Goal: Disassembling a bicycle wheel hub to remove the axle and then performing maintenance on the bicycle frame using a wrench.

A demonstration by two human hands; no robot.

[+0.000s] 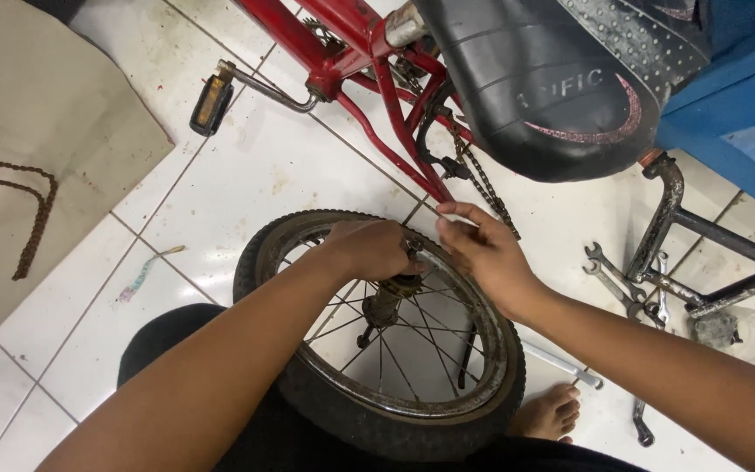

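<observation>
Wheel (377, 350) on lap; left hand (369, 249) fingers closed round hub (392, 293), right hand (482, 249) fingers pinching chain (478, 179).

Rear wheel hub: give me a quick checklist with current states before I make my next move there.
1. Left hand on the hub at the axle end: ok.
2. Right hand pinching at the chain near the frame end: ok, though what the fingertips hold: cannot tell.
3. Chain seated on the sprocket: cannot tell, hidden by the hands.
4. Wheel steadied against the lap: ok.
5. Wrenches lying on the tile beside the right arm: ok.
6. Bare foot apart from the loose tool on the floor: not ok, they lie close.
</observation>
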